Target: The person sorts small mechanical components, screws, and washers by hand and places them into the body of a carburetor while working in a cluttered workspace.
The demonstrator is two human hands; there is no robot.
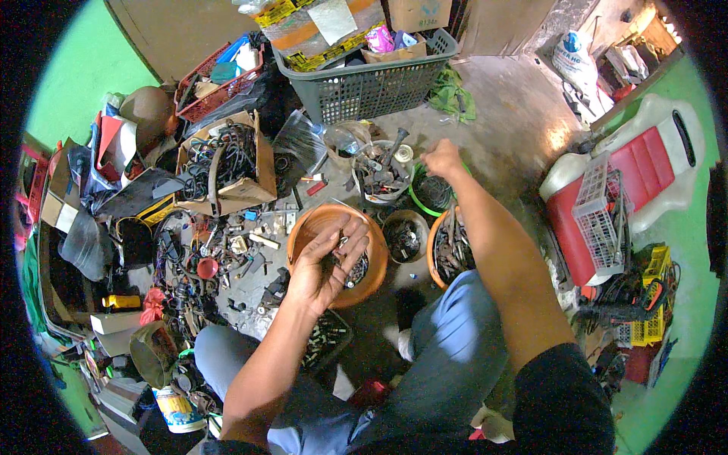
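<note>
Left hand (324,262): palm up, fingers half curled into a loose cup, small metal bits (345,241) resting in it, above the orange basin (377,262). Bits are tiny and partly shadowed; probably screws or similar hardware, though the view is too coarse to be sure.

Right hand (442,159): reached forward over the green-rimmed bowl (415,196), fingers folded; cannot tell whether anything is pinched there.

Handling, by judgement: bits hard, stiff, light singly, not fragile; liable to roll or slip between spread fingers. Best picked by fingertip across the shank or rim, palm kept level. Dark wire coil (434,188) in the green-rimmed bowl looks springy, apt to snag; take it by a loop.

Edges: basin rim beneath the left hand; white bucket (377,199) of metal parts, dark round tub (404,236) and second orange bowl (431,249) crowd close by. Knees hem in the near side. Left floor littered with loose parts. Most open room: bare concrete floor (504,110), forward and right of the right hand.
</note>
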